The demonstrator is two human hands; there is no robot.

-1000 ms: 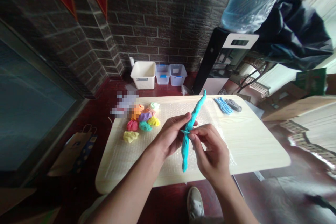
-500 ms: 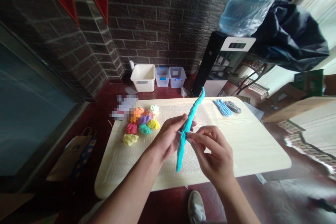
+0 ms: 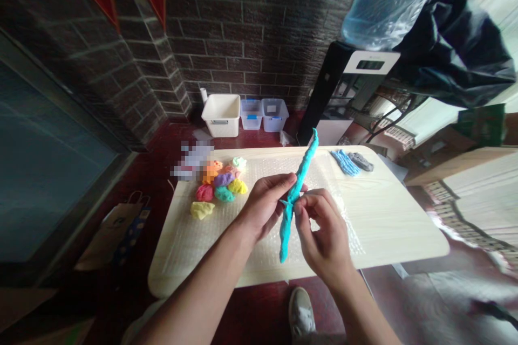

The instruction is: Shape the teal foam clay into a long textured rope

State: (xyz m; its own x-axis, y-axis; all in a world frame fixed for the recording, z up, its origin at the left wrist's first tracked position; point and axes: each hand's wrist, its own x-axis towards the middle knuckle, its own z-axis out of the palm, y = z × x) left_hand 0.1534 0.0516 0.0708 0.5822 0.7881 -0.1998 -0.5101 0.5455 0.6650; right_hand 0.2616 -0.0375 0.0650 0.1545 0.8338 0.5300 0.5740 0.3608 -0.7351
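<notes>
A long, lumpy roll of turquoise modelling clay [image 3: 306, 164] with tapered ends slants above the table. My left hand [image 3: 269, 197] is closed around its middle, thumb on top and fingers behind. A thin strand of the same clay [image 3: 285, 202] crosses the roll below that thumb. From the right, my right hand [image 3: 324, 226] pinches at the roll's side near this strand, thumb and forefinger together. What exactly lies between those fingertips is partly hidden. The lower end of the roll sticks out free between my hands.
Several coloured clay lumps [image 3: 224, 194] lie at the table's left, on bubble wrap [image 3: 186, 245]. A blue lump [image 3: 345, 163] and a grey lump [image 3: 360, 161] rest at the far right. Behind the wooden table [image 3: 404, 226] stand plastic bins [image 3: 222, 128] and a water dispenser [image 3: 329, 91].
My right hand's fingers have shifted slightly up and right along the roll's side, and its fingers are more curled. The clay roll has moved a little to the right, still held by my left hand.
</notes>
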